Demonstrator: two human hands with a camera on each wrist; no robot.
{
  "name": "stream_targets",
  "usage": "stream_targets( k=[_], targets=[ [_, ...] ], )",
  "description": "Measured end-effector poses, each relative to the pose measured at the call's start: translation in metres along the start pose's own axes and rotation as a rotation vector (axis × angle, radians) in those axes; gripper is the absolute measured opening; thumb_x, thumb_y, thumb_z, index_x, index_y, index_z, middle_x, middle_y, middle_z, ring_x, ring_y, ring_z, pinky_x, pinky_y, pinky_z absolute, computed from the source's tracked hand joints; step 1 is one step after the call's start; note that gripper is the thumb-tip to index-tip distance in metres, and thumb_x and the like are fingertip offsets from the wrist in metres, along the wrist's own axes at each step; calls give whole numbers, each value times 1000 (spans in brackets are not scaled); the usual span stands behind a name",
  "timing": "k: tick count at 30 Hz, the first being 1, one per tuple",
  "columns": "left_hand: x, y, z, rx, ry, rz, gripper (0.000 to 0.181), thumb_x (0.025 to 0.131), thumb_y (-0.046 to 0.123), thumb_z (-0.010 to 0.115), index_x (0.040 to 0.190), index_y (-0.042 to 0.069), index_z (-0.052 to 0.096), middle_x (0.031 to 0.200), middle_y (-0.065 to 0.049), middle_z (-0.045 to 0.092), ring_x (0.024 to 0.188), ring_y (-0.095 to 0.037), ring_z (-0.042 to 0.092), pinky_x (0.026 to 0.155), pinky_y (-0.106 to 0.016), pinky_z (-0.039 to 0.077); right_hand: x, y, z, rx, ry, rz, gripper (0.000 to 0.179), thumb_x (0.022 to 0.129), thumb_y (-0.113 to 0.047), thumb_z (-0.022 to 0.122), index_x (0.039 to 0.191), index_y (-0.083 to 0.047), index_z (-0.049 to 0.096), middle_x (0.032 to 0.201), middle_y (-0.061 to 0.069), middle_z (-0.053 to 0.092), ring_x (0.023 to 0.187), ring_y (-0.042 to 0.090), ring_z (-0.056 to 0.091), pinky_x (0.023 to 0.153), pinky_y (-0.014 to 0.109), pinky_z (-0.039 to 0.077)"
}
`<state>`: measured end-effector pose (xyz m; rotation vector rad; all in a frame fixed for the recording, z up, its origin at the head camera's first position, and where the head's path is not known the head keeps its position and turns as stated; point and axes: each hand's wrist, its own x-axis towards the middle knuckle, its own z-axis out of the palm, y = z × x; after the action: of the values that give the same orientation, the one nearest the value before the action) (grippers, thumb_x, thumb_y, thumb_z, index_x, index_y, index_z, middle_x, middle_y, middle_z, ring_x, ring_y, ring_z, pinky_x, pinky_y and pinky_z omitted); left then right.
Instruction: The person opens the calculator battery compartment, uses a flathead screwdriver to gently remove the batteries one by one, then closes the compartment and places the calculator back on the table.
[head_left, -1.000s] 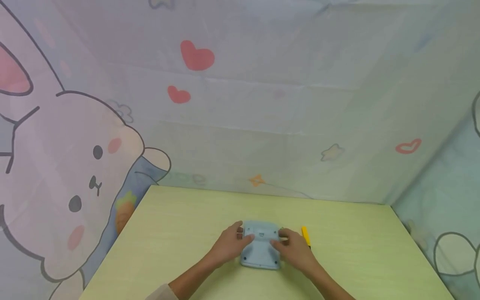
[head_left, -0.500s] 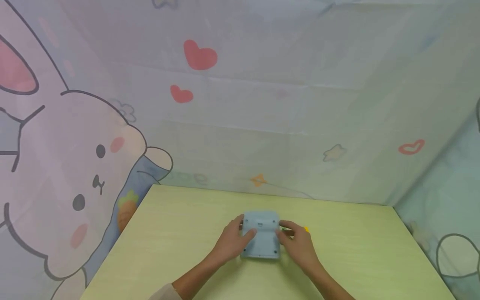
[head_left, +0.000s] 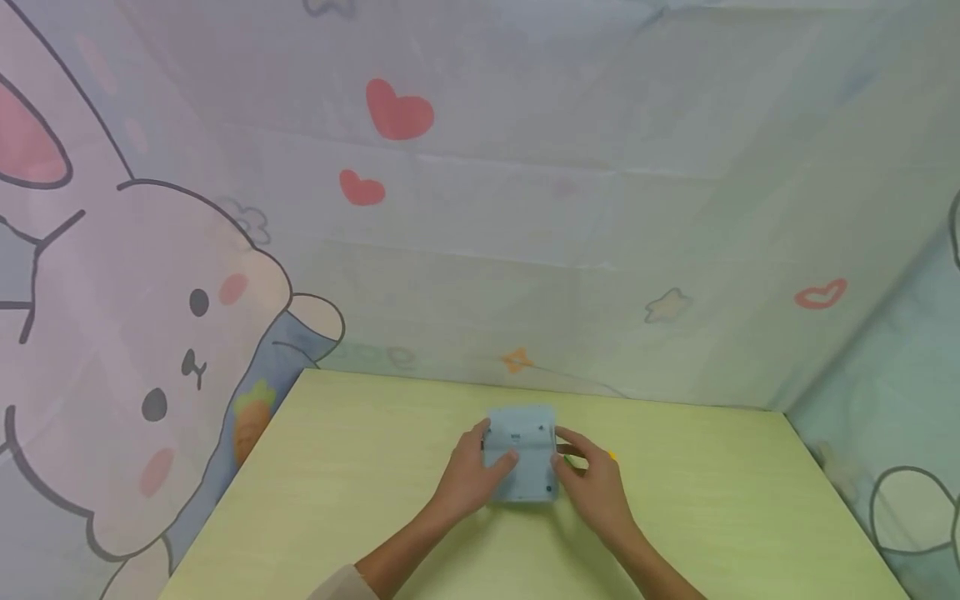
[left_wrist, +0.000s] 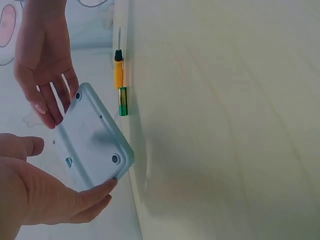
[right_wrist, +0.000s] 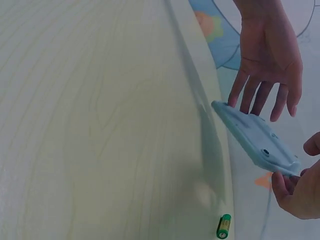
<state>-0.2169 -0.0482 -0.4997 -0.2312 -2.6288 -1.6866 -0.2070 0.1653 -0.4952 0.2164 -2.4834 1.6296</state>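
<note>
A pale blue calculator (head_left: pixel 525 471), its back with small dark round feet toward me, is held up over the table between both hands. My left hand (head_left: pixel 468 475) grips its left side, thumb lying over the back. On the right side, my right hand (head_left: pixel 596 487) holds the edge, thumb near the lower part and fingers at the upper part. In the left wrist view the calculator (left_wrist: pixel 92 140) hangs tilted between the hands, a small latch-like recess showing on its back. From the right wrist, the calculator (right_wrist: pixel 255 137) appears nearly edge-on. The calculator's front is hidden.
A green battery (left_wrist: pixel 123 101) lies on the table (left_wrist: pixel 225 125) beside a yellow-handled screwdriver (left_wrist: pixel 118 72). Both are near my right hand and mostly covered by it in the head view. A printed cloth backdrop (head_left: pixel 480 208) rises behind the table.
Both hands have raised the calculator upward in the head view. Its back has tilted somewhat, and the right hand now covers most of the screwdriver.
</note>
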Motion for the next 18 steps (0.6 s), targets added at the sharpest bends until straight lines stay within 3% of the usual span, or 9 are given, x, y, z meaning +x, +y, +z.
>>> stream_targets(
  k=[11,18],
  targets=[
    [-1,0,7,-42,97,48,76,103,32,70,158,-8,37,151,-31,47,136,-46,52,104,-61,49,0,5,4,16,40,-6,46,100,-7,72,146,-8,63,139,14,68,128,41,64,94,40,60],
    [-3,3,8,-68,142,67,77,101,35,71,160,-2,38,154,-27,44,138,-42,50,109,-61,45,-1,8,5,110,39,-104,47,101,-7,72,147,-12,63,146,5,65,128,31,65,94,31,59]
  ],
)
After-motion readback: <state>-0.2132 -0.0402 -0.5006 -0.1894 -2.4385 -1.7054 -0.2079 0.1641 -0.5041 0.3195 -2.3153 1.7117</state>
